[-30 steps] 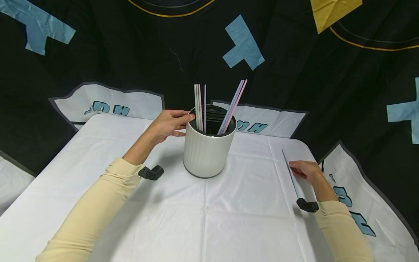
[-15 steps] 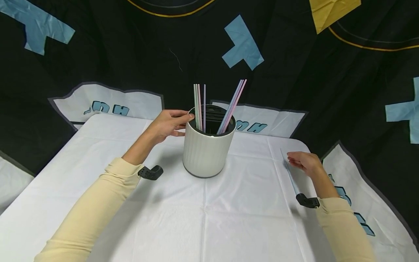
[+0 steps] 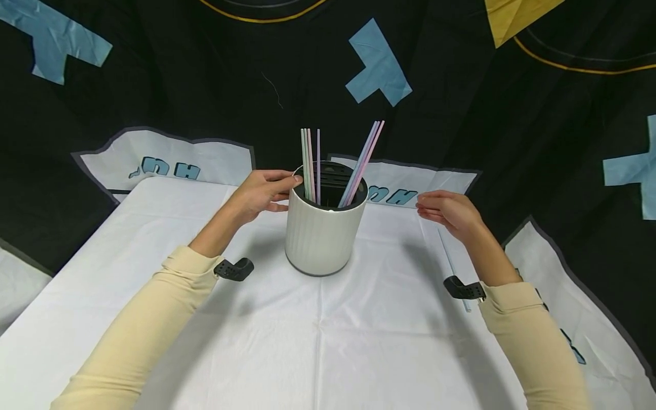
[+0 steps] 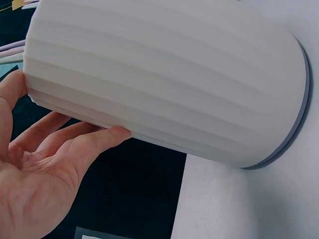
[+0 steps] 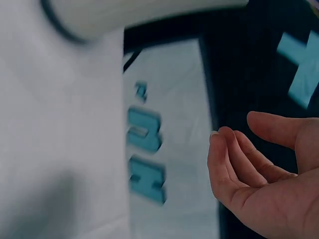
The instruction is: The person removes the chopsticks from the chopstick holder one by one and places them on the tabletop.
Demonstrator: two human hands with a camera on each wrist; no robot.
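A white ribbed utensil holder with a black divided insert stands on the table, leaning slightly in the head view. Several pastel drinking straws rise from it in two bunches. My left hand holds the holder's left side, thumb at the rim; the left wrist view shows the fingers against the ribbed wall, some running behind it. To the right, my right hand hovers above the table with fingers loosely bent and nothing in them. Below it lies a pale blue straw, partly hidden by the wrist strap.
A white cloth covers the table. Behind it hangs a black curtain with blue and yellow shapes and white printed panels. A dark strap sits at the right wrist, another dark strap at the left.
My right hand, earlier beside the loose straw, has lifted away and moved up and left toward the holder. That straw stays on the table. The left hand has kept its place.
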